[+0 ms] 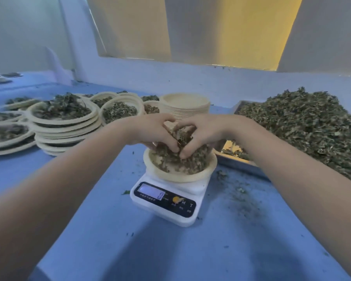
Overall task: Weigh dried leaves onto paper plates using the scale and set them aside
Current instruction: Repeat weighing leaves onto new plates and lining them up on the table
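A white digital scale (166,201) stands on the blue table, its lit display facing me. On it sits a paper plate (176,175) heaped with dried leaves (170,157). My left hand (154,130) and my right hand (205,132) meet above the plate, fingers curled round a clump of leaves between them. A big heap of dried leaves (304,126) fills a metal tray (237,163) at the right.
Behind the scale rises a stack of empty paper plates (184,106). Several filled plates (63,114) are stacked and spread over the left of the table. Leaf crumbs (239,195) lie right of the scale. A pale wall runs along the back.
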